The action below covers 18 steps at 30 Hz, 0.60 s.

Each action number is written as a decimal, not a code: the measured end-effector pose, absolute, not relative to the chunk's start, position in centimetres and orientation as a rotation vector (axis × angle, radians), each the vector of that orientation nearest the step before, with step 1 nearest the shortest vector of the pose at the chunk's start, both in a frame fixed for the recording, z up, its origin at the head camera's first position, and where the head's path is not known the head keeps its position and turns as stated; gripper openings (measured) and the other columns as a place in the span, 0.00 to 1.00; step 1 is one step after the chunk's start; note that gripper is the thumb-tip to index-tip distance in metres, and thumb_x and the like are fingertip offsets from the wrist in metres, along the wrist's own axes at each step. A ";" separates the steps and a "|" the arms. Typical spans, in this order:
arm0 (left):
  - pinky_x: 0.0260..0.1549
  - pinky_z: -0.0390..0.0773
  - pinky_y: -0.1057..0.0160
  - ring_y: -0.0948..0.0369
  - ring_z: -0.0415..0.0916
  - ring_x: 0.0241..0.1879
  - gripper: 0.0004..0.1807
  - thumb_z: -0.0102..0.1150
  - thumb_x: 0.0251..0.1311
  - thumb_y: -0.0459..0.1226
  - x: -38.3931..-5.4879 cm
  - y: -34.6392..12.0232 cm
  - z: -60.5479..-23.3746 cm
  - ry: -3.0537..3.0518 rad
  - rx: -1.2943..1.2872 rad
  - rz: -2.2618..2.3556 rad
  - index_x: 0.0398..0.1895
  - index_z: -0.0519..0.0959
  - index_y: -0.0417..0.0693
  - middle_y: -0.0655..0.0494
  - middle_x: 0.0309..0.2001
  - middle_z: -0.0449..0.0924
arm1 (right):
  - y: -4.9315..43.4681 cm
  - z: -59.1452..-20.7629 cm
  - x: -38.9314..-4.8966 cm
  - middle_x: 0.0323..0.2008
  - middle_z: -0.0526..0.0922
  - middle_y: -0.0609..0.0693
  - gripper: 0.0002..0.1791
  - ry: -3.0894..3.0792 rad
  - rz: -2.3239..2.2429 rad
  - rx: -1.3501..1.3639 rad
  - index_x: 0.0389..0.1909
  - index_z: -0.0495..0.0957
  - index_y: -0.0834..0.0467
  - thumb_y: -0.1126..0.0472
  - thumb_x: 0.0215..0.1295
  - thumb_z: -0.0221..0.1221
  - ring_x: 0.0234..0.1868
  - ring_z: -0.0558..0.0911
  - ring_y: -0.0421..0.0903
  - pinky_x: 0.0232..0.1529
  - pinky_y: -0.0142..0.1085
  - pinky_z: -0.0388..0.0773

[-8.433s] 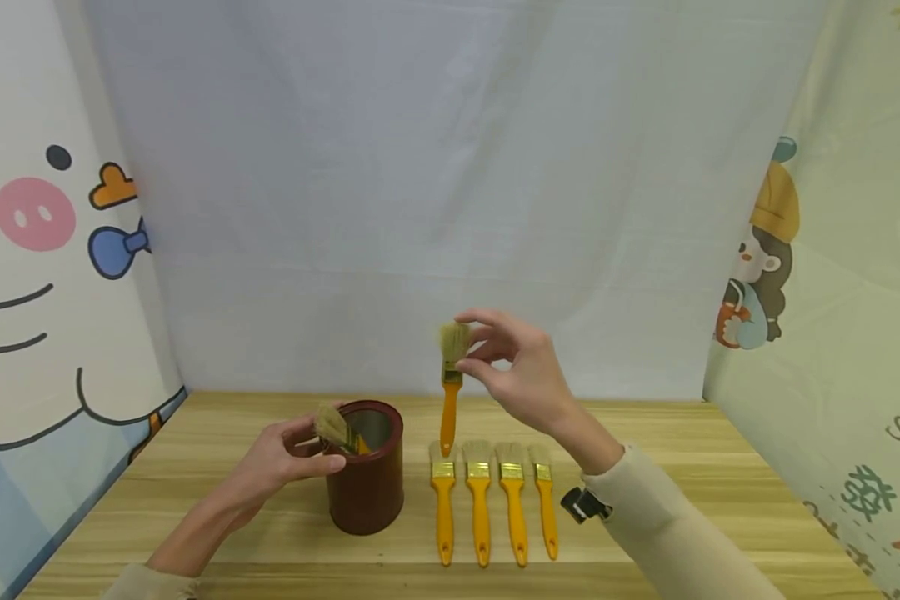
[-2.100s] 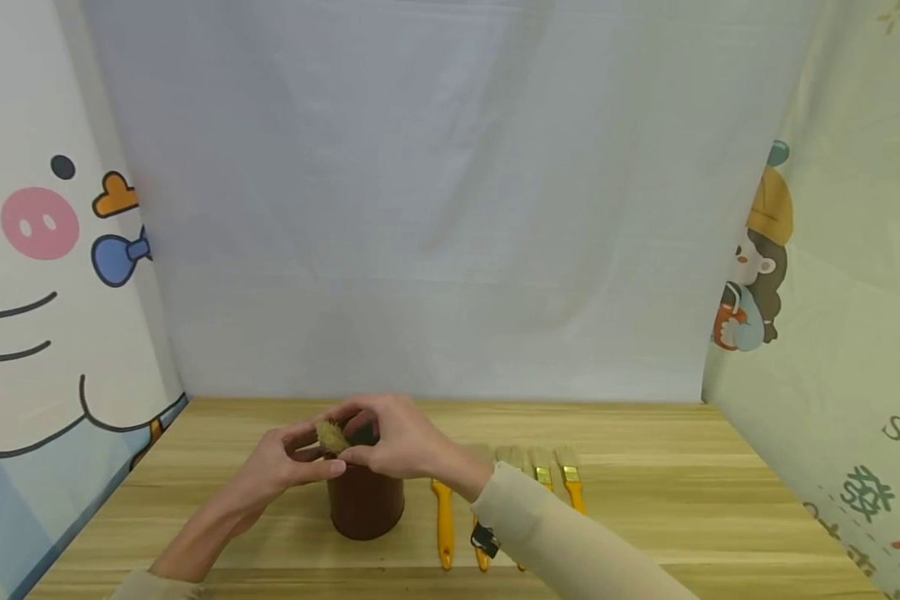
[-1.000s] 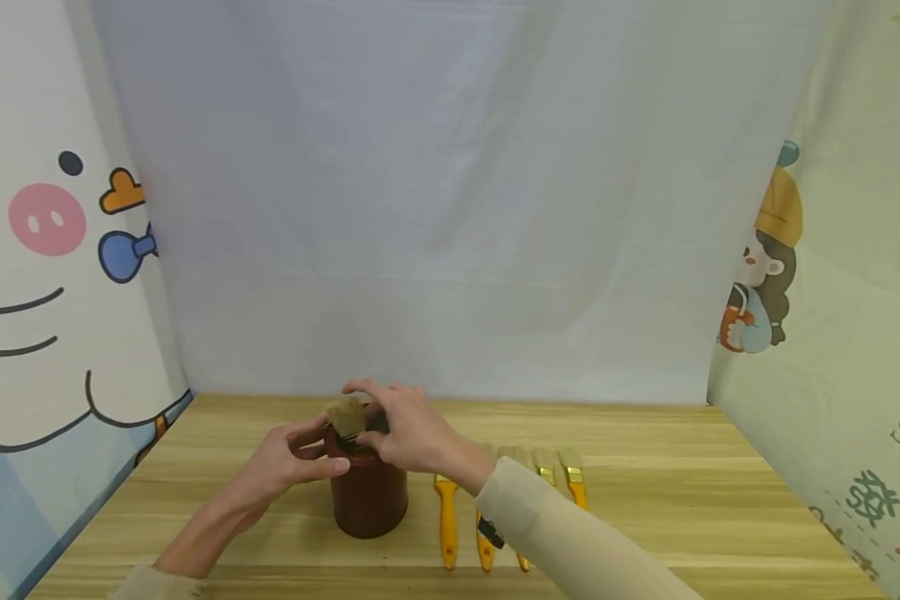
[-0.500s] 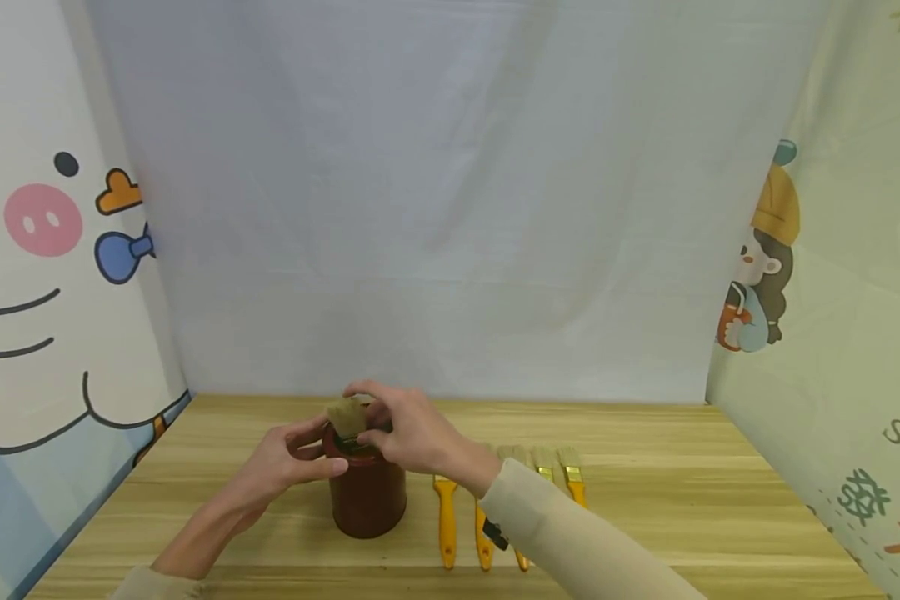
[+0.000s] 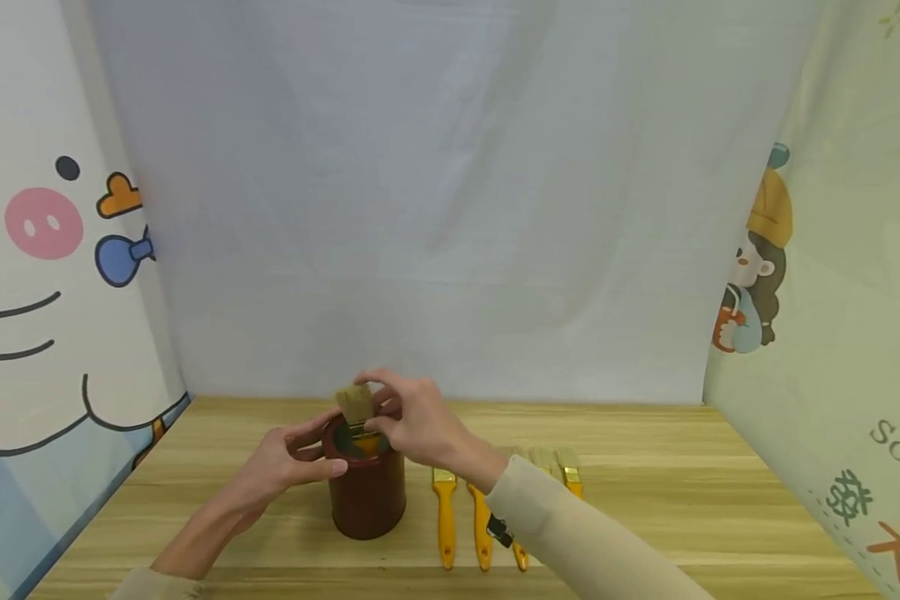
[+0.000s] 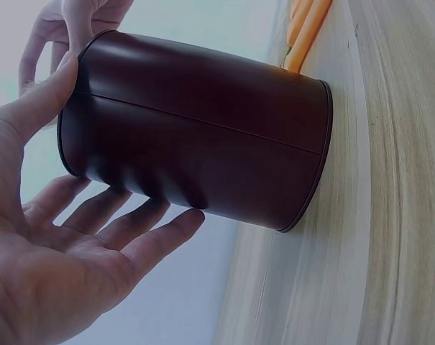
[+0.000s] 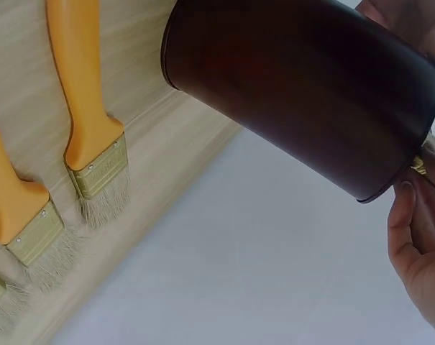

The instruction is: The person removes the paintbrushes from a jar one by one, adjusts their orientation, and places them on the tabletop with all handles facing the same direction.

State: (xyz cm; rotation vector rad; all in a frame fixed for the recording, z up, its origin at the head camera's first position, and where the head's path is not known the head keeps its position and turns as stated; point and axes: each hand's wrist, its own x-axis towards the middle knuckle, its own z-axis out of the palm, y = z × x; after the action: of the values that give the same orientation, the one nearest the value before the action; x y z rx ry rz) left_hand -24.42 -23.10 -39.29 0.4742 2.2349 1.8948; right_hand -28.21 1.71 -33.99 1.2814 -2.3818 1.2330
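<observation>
A dark maroon can (image 5: 367,500) stands on the table, open end up. My left hand (image 5: 279,465) holds it from the left, thumb by the rim and fingers spread along its side, as the left wrist view also shows. Over the opening, my right hand (image 5: 423,423) pinches a paintbrush (image 5: 355,403) near its metal band. Its pale bristles point up, and its orange handle goes down into the can, lower end hidden. In the right wrist view, the right fingertips (image 7: 404,208) are right at the can's rim.
Several paintbrushes (image 5: 446,521) with orange handles lie in a row right of the can, bristles toward the back; the right forearm covers part of the row. A white cloth (image 5: 435,208) hangs behind the wooden table (image 5: 682,500), with printed cloths at both sides.
Earlier, the right hand held a paintbrush above the row; the row now has one more at its right end. Lately the brush in the can has come more upright and higher. The left hand stays.
</observation>
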 end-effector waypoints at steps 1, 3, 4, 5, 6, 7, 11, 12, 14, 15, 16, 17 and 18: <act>0.61 0.80 0.46 0.31 0.60 0.73 0.44 0.70 0.69 0.39 -24.4 -23.1 -39.3 2.236 0.475 1.894 0.84 0.59 0.47 0.34 0.80 0.53 | 1.8 -33.9 -28.2 0.46 0.89 0.57 0.27 -2.372 1.234 1.282 0.66 0.76 0.56 0.73 0.69 0.67 0.42 0.89 0.41 0.41 0.26 0.84; 0.60 0.80 0.46 0.30 0.60 0.73 0.44 0.70 0.69 0.39 -24.3 -23.1 -39.3 2.245 0.480 1.890 0.84 0.59 0.47 0.34 0.80 0.54 | 1.9 -33.8 -28.2 0.45 0.89 0.57 0.27 -2.347 1.230 1.280 0.66 0.76 0.56 0.73 0.68 0.68 0.41 0.89 0.41 0.39 0.26 0.84; 0.60 0.80 0.46 0.30 0.60 0.73 0.44 0.70 0.69 0.39 -24.3 -23.1 -39.3 2.248 0.481 1.889 0.84 0.60 0.47 0.34 0.80 0.54 | 1.9 -33.6 -28.2 0.45 0.89 0.57 0.27 -2.333 1.225 1.277 0.66 0.76 0.57 0.73 0.68 0.68 0.40 0.89 0.41 0.39 0.26 0.84; 0.60 0.80 0.46 0.30 0.60 0.73 0.44 0.70 0.68 0.39 -24.3 -23.1 -39.4 2.251 0.484 1.889 0.84 0.60 0.47 0.34 0.80 0.55 | 2.0 -33.5 -28.2 0.45 0.89 0.57 0.27 -2.317 1.223 1.277 0.66 0.76 0.57 0.73 0.68 0.68 0.39 0.89 0.41 0.38 0.26 0.84; 0.60 0.80 0.46 0.30 0.60 0.73 0.44 0.71 0.68 0.39 -24.3 -23.1 -39.4 2.257 0.487 1.887 0.84 0.60 0.47 0.34 0.80 0.55 | 2.0 -33.3 -28.2 0.45 0.89 0.57 0.27 -2.300 1.221 1.277 0.67 0.76 0.58 0.73 0.68 0.68 0.38 0.89 0.42 0.37 0.27 0.84; 0.60 0.80 0.46 0.30 0.60 0.73 0.44 0.71 0.68 0.39 -24.3 -23.1 -39.4 2.262 0.493 1.884 0.84 0.61 0.47 0.35 0.80 0.56 | 2.1 -33.1 -28.2 0.45 0.90 0.57 0.28 -2.284 1.216 1.277 0.67 0.76 0.58 0.73 0.68 0.68 0.38 0.89 0.42 0.37 0.27 0.84; 0.60 0.81 0.46 0.30 0.62 0.72 0.43 0.70 0.68 0.39 -24.5 -23.2 -39.5 2.260 0.507 1.886 0.83 0.62 0.47 0.35 0.79 0.58 | 2.4 -31.9 -28.0 0.43 0.90 0.57 0.28 -2.218 1.212 1.275 0.67 0.76 0.60 0.74 0.67 0.69 0.36 0.89 0.44 0.35 0.29 0.84; 0.60 0.81 0.46 0.30 0.62 0.72 0.42 0.70 0.69 0.38 -24.5 -23.2 -39.5 2.260 0.509 1.886 0.83 0.62 0.48 0.36 0.79 0.58 | 2.5 -31.6 -28.0 0.43 0.90 0.57 0.28 -2.199 1.214 1.275 0.66 0.77 0.60 0.74 0.67 0.69 0.36 0.89 0.44 0.35 0.30 0.85; 0.60 0.81 0.46 0.30 0.62 0.72 0.42 0.70 0.68 0.38 -24.6 -23.2 -39.5 2.255 0.510 1.892 0.83 0.63 0.48 0.36 0.79 0.59 | 2.7 -31.0 -28.0 0.41 0.90 0.57 0.28 -2.157 1.207 1.273 0.66 0.77 0.60 0.74 0.66 0.70 0.35 0.89 0.44 0.34 0.30 0.85; 0.60 0.81 0.46 0.30 0.62 0.72 0.42 0.71 0.68 0.38 -24.6 -23.2 -39.5 2.256 0.510 1.894 0.83 0.63 0.48 0.36 0.79 0.60 | 2.8 -30.8 -28.0 0.41 0.90 0.57 0.28 -2.132 1.202 1.273 0.65 0.77 0.60 0.73 0.65 0.70 0.35 0.89 0.43 0.34 0.30 0.84; 0.59 0.81 0.46 0.30 0.61 0.73 0.42 0.71 0.68 0.38 -24.6 -23.2 -39.5 2.256 0.508 1.895 0.83 0.63 0.49 0.36 0.79 0.60 | 2.9 -30.5 -28.0 0.40 0.90 0.56 0.28 -2.110 1.196 1.271 0.65 0.78 0.59 0.73 0.65 0.71 0.34 0.89 0.43 0.32 0.30 0.84; 0.59 0.81 0.46 0.30 0.61 0.73 0.42 0.71 0.68 0.38 -24.6 -23.2 -39.5 2.256 0.505 1.899 0.83 0.63 0.49 0.37 0.78 0.60 | 3.1 -30.3 -28.0 0.40 0.90 0.56 0.28 -2.089 1.196 1.271 0.65 0.78 0.59 0.73 0.65 0.71 0.34 0.89 0.43 0.31 0.31 0.83; 0.59 0.81 0.47 0.30 0.61 0.73 0.43 0.71 0.67 0.38 -24.6 -23.1 -39.5 2.255 0.505 1.902 0.83 0.63 0.48 0.37 0.78 0.61 | 3.2 -30.1 -28.0 0.40 0.91 0.56 0.27 -2.068 1.193 1.271 0.65 0.78 0.59 0.73 0.65 0.71 0.34 0.89 0.42 0.30 0.31 0.82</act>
State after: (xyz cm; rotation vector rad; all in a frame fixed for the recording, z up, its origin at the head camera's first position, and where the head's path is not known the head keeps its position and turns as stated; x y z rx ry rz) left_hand -24.57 -23.14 -39.51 0.5048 2.2555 1.9023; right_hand -28.01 3.19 -30.08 1.2711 -2.0684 1.1932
